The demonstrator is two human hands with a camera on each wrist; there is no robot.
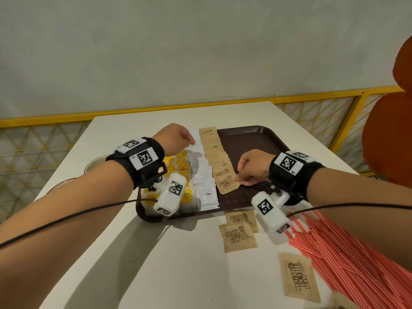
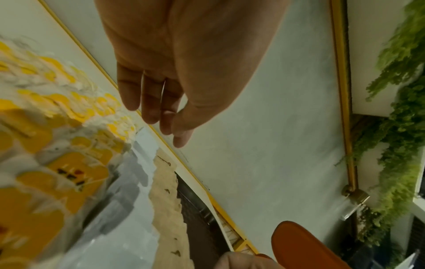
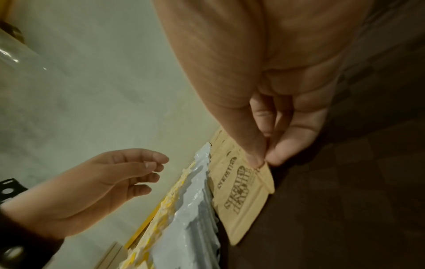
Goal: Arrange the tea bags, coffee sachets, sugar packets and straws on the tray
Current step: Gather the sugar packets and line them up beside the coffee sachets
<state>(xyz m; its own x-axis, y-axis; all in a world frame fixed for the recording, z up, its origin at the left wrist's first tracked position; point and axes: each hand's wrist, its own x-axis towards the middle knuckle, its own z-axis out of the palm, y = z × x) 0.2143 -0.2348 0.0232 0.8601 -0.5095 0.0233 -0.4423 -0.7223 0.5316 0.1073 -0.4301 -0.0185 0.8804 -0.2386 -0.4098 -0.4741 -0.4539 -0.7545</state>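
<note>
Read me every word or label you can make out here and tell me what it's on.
"SUGAR IN THE RAW": brown sugar packets on the table and the nearest one on the tray.
"Coffee": front white sachet.
"R1": right wrist band tag.
Yellow tea bag print: too blurred to read.

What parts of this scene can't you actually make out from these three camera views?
- Tea bags, head view: the left hand, wrist and its camera housing cover much of the row.
- Straws, head view: the right forearm and the frame edge cut them off.
- Tea bags, left wrist view: too blurred to read.
- Tray, right wrist view: dark, texture unclear.
</note>
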